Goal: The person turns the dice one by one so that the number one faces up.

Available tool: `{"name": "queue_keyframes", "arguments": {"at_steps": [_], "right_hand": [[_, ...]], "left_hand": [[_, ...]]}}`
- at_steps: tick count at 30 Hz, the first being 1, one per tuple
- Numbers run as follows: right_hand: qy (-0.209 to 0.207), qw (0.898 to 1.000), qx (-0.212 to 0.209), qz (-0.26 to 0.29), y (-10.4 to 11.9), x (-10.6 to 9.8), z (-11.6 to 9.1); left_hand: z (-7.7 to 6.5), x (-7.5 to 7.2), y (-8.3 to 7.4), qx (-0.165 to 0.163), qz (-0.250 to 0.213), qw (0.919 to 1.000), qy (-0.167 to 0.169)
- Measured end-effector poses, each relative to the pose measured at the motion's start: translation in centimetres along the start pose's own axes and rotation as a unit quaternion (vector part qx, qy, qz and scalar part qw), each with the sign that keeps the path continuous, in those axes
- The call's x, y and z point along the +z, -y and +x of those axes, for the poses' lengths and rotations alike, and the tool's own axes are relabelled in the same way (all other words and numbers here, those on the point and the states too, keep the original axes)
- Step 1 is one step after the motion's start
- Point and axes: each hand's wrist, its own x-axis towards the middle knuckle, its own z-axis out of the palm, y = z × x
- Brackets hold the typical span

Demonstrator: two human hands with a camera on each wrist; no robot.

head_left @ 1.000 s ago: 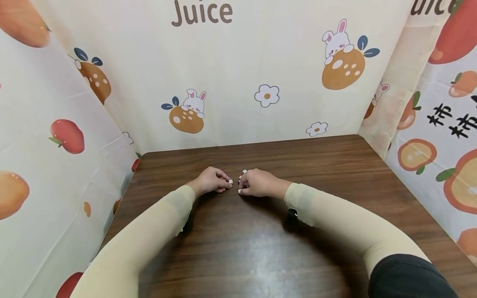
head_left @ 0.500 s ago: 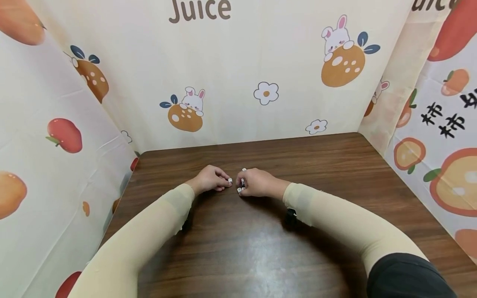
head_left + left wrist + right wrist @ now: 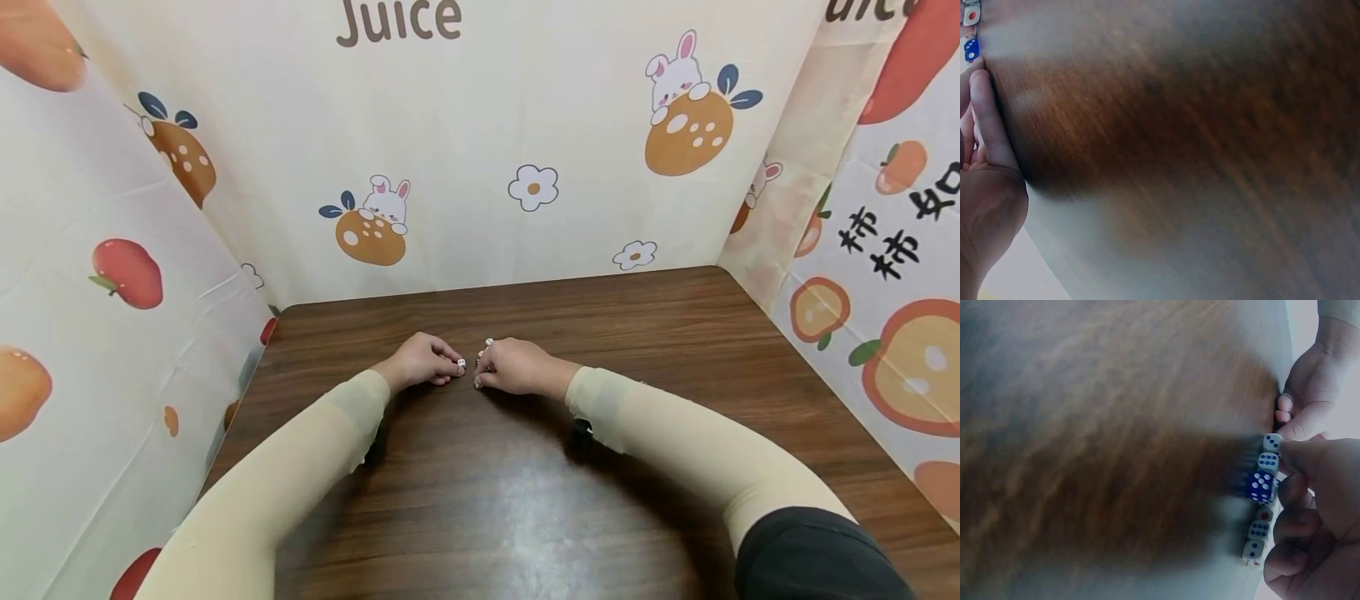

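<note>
In the head view my left hand [image 3: 423, 360] pinches a small white die [image 3: 461, 363] between thumb and fingertips, above the brown table. Just right of it, my right hand [image 3: 517, 367] bends down over a small group of dice, its fingertips pinching at the near end. One white die [image 3: 489, 342] shows behind its knuckles. The right wrist view shows a row of dice beside the curled fingers: a white die with blue dots [image 3: 1271, 441] by the thumb, a blue die [image 3: 1261, 485], and a white die with a red dot [image 3: 1264, 514]. Fingers hide part of the row.
The brown wooden table [image 3: 480, 483] extends toward me and to both sides. A fruit-printed cloth [image 3: 465, 150] hangs behind its far edge, with more printed cloth at left and right. A dark object [image 3: 582, 433] sits under the right wrist.
My right fingertips have shifted slightly and now cover the dice that showed at the near end half a second ago. My left hand keeps its die almost still. The head view has shifted a little.
</note>
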Motion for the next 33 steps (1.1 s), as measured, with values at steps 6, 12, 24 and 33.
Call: {"name": "queue_keyframes", "arguments": {"at_steps": [6, 12, 24, 33], "right_hand": [[-0.024, 1.0, 0.004, 0.012, 0.3, 0.6, 0.2], [-0.031, 0.999, -0.001, 0.007, 0.1, 0.7, 0.1], [-0.019, 1.0, -0.011, -0.021, -0.6, 0.6, -0.2], [0.006, 1.0, -0.018, -0.022, 0.0, 0.0, -0.5]], "left_hand": [[0.1, -0.2, 0.2, 0.005, 0.007, 1.0, 0.004], [0.4, -0.1, 0.3, -0.002, 0.006, 1.0, 0.003], [0.3, 0.0, 0.4, 0.002, 0.003, 1.0, 0.001], [0.0, 0.0, 0.3, 0.006, 0.008, 1.0, 0.001]]}}
